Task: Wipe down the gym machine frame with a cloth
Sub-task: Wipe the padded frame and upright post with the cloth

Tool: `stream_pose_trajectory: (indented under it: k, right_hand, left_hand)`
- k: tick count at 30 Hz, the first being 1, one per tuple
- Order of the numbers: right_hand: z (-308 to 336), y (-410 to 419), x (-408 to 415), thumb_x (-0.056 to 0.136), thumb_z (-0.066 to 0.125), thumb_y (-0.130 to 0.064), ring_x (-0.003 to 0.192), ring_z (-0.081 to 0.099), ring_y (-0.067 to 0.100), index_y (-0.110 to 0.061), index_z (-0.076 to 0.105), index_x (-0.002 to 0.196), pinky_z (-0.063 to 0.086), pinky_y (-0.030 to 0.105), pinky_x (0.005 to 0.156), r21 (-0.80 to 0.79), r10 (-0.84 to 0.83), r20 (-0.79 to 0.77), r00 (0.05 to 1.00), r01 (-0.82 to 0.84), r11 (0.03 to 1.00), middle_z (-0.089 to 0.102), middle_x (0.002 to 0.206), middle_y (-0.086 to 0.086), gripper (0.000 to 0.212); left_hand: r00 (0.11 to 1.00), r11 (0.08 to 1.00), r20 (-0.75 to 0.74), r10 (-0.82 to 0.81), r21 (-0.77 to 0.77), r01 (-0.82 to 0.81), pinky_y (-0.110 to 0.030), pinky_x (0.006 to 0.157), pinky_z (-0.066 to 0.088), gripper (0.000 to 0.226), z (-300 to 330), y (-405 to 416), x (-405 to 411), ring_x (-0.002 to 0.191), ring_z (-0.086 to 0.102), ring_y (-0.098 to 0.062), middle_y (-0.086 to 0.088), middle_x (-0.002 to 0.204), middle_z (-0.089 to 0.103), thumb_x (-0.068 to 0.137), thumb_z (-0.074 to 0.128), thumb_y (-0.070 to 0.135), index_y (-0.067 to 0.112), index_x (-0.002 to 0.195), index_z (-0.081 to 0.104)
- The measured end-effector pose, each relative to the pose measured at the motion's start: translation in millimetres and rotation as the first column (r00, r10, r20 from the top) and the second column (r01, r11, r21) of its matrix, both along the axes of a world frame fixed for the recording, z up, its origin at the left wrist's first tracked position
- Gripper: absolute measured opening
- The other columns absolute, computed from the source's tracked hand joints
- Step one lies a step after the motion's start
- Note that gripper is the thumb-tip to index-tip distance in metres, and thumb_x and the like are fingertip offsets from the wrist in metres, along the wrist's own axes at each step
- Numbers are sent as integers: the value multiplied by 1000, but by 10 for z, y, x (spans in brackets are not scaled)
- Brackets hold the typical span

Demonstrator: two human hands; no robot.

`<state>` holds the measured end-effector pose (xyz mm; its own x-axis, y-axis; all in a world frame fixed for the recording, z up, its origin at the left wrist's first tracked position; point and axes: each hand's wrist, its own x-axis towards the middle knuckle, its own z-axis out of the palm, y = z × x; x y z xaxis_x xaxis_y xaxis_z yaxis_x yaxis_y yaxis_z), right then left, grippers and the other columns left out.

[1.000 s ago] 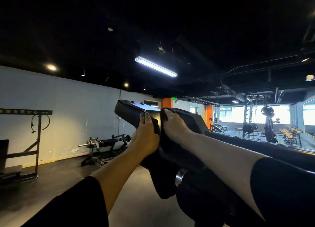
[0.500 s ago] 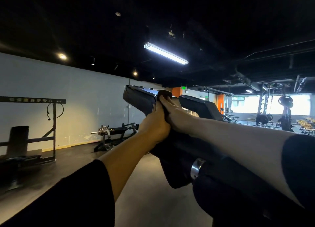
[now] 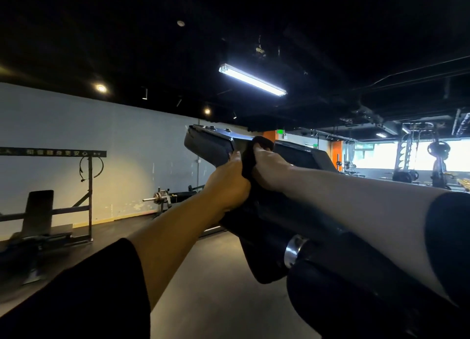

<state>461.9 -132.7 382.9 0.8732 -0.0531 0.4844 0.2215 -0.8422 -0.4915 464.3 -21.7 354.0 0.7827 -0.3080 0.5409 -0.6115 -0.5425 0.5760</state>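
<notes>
Both hands sit side by side at the far end of outstretched arms, up on the top beam of the machine frame (image 3: 211, 142). Left hand (image 3: 227, 183) curls its fingers over the near edge of the beam, just left of the cloth (image 3: 251, 158); whether it also catches a fold of the cloth, cannot tell. Right hand (image 3: 267, 167) grips the cloth, fingers wrapped over its bunched top, pressing it onto the beam. Hands nearly touching, the cloth between them. Beam's long axis runs left to right across the view, rising slightly toward its left end, which juts out well past the left hand; to the right it carries on behind the right forearm. Unwiped run to the left lies nearer the left hand, but the cloth is under the right, so a sweep that way likely crosses toward the left hand. Frame looks black, boxy, faintly glossy on top, with small bolt heads along the upper face. Cloth is dark, soft, crumpled into a lump. Lower down, a thick padded roller (image 3: 356, 300) with a shiny metal collar sits close to the camera.
</notes>
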Motion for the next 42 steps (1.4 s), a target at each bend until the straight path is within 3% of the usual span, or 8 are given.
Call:
stream_pose_trajectory:
  k: [4, 8, 15, 22, 27, 33, 38, 42]
  right_hand:
    - [63, -40, 8, 87, 48, -2, 103, 57, 31, -8, 58, 114, 46, 32, 80, -94, 14, 241, 970, 9, 996, 55, 123, 19, 29]
    - [366, 108, 122, 90, 42, 5, 125, 48, 24, -16, 57, 134, 37, 23, 95, -183, 65, 209, 976, -26, 983, 52, 138, 7, 51]
    - [702, 137, 678, 101, 34, -9, 121, 54, 24, -12, 66, 125, 40, 28, 102, -211, -70, 95, 993, 88, 974, 59, 135, 7, 40]
    - [770, 160, 784, 98, 38, -2, 105, 59, 17, -22, 63, 129, 48, 31, 94, -41, 165, 53, 985, -163, 986, 59, 129, 3, 45]
    - [821, 138, 864, 99, 41, -10, 115, 58, 28, -7, 65, 125, 45, 35, 101, -158, 16, 58, 998, -7, 987, 61, 131, 11, 35]
    - [716, 174, 932, 99, 37, -8, 98, 58, 26, -2, 67, 102, 42, 29, 76, -219, -165, 179, 970, 203, 954, 61, 119, 8, 31]
    - [702, 208, 771, 100, 37, -9, 101, 56, 15, -20, 65, 126, 45, 29, 91, -56, 194, 139, 971, -188, 981, 56, 118, 0, 39]
    - [762, 153, 836, 104, 36, -15, 117, 56, 27, -3, 60, 128, 41, 32, 101, -263, 8, 56, 998, 7, 965, 59, 130, 14, 36]
  left_hand:
    - [996, 987, 65, 55, -155, -45, -33, 78, 52, 56, 72, 137, 132, 94, 59, -19, -11, 118, 58, 92, 48, -2, 14, 144, 37]
    - [984, 988, 150, 95, -136, -75, -39, 102, 43, 61, 192, 229, 447, 123, 51, -30, -13, 140, 48, 92, 59, 17, 8, 146, 32]
    - [960, 998, 279, 22, -58, -6, -54, 106, 41, 99, 1, 187, 794, 136, 42, -30, -7, 158, 25, 77, 51, 71, 25, 153, 8]
    - [931, 996, 357, 71, 30, -88, -47, 109, 38, 89, 48, 196, 901, 136, 40, -27, -7, 154, 33, 83, 53, 65, 15, 150, 22]
    - [953, 998, 296, 65, -2, -67, -50, 114, 30, 91, 70, 170, 892, 142, 31, -28, -2, 158, 26, 86, 58, 59, 20, 153, 12]
    - [961, 999, 274, 49, -22, -44, -53, 116, 26, 92, 57, 145, 925, 143, 30, -30, -3, 160, 20, 86, 60, 57, 25, 154, 5]
    - [964, 998, 260, 49, 26, -58, -55, 120, 9, 92, 42, 120, 922, 148, 16, -29, -5, 163, 3, 91, 53, 55, 27, 154, -9]
    - [973, 999, 227, 40, 14, -44, -58, 117, 19, 92, 34, 112, 992, 146, 24, -31, -4, 163, 4, 91, 54, 55, 33, 154, -8]
